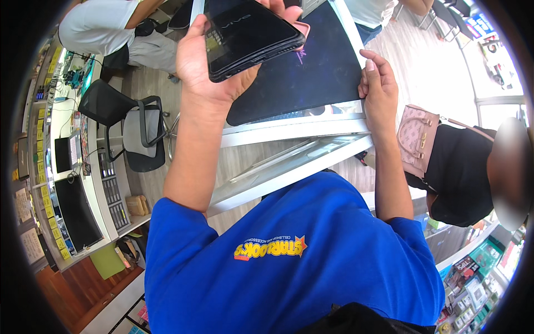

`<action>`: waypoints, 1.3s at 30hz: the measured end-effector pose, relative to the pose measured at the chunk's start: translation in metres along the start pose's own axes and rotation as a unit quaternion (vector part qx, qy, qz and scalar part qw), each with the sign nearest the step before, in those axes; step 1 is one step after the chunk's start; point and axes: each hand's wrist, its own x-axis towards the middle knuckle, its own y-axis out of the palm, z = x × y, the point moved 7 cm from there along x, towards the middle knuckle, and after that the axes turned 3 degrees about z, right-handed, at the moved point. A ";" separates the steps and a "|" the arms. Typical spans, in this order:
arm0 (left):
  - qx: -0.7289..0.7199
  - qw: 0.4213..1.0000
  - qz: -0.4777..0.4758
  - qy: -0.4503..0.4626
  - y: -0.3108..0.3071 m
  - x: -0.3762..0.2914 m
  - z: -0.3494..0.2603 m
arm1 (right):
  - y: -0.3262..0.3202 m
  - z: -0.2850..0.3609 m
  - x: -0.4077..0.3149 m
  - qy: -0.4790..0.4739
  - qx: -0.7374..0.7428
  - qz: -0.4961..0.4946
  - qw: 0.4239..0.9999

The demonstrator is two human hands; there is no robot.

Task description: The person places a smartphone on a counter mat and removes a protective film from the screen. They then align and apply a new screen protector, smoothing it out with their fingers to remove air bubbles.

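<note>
My left hand (233, 81) is palm up and holds a black smartphone (250, 37) bearing the vivo name, its glossy face tilted. A pink edge, perhaps of a phone case (303, 30), shows beside the phone near my fingertips. Below them lies a black mat (308, 83) with a small purple mark, on a white-framed glass counter (292, 127). My right hand (377, 79) rests at the counter's right edge, fingers curled and thumb against them, with no object visible in it.
An office chair (144, 133) stands left, near shelves with a laptop (69, 151) and a dark monitor (77, 211). A person in a white shirt (100, 27) is at upper left. Another person in black (463, 171), with a pink handbag (418, 140), is close on the right. Someone else is beyond the counter.
</note>
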 end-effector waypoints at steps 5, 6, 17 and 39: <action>-0.021 1.000 -0.023 0.005 0.007 0.005 0.016 | -0.002 0.000 0.000 -0.018 -0.012 0.004 1.000; -0.026 0.999 -0.026 0.006 0.006 0.007 0.019 | -0.003 -0.001 -0.001 -0.007 -0.008 0.003 1.000; -0.004 0.999 -0.039 0.002 0.006 0.018 0.023 | 0.003 0.005 0.000 -0.003 -0.074 0.018 0.997; -0.020 0.999 -0.029 -0.040 -0.023 0.042 0.012 | 0.027 0.003 0.023 0.322 0.629 0.159 0.689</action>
